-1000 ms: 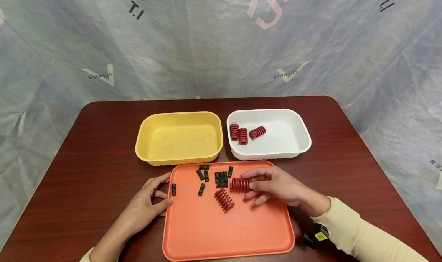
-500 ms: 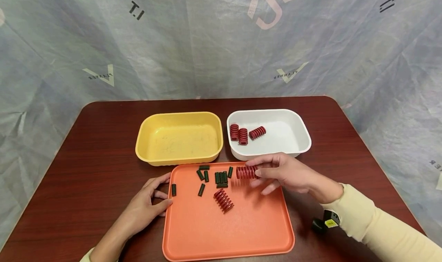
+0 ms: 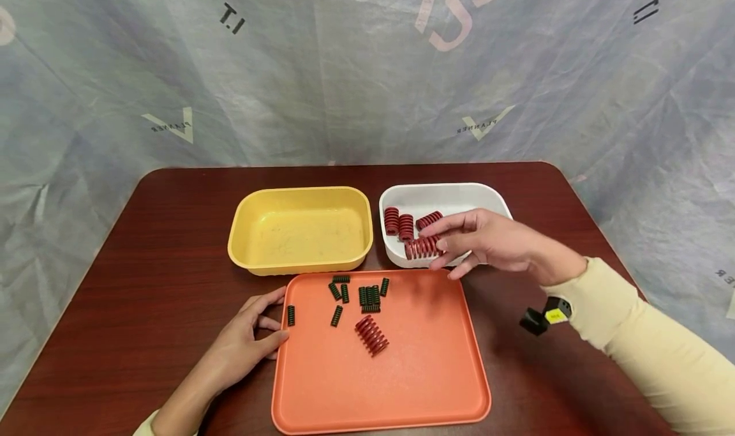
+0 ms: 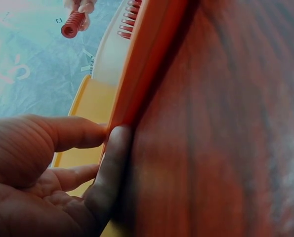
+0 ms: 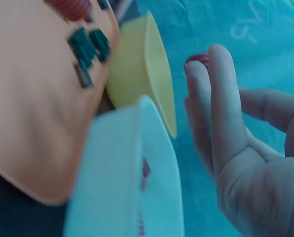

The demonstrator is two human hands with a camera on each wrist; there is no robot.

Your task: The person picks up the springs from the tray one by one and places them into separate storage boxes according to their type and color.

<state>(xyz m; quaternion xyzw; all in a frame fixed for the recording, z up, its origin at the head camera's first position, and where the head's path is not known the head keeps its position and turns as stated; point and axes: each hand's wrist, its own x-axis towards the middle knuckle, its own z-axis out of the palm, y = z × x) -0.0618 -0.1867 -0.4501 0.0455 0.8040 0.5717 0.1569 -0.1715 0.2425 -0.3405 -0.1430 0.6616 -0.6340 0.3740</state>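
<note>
Between thumb and fingers, my right hand point(image 3: 488, 241) holds a red coil spring point(image 3: 422, 248) over the near edge of the white bin point(image 3: 396, 257). Only that spring's tip shows past the fingers in the right wrist view. Inside the bin lie three more red springs point(image 3: 406, 227). My left hand point(image 3: 244, 340) pinches the left rim of the orange tray point(image 3: 425, 385), with a finger under the rim in the left wrist view. Another red spring point(image 3: 371, 335) lies on the tray, with several small dark green springs point(image 3: 369, 295) behind it.
A yellow bin point(image 3: 301, 232) stands left of the white bin, behind the tray. Both bins and the tray sit on a dark red-brown wooden table point(image 3: 143, 283). A printed grey sheet point(image 3: 344, 72) hangs behind the table.
My right hand has carried the red spring up from the tray, back and to the right, to the white bin. The left hand stays at the tray rim.
</note>
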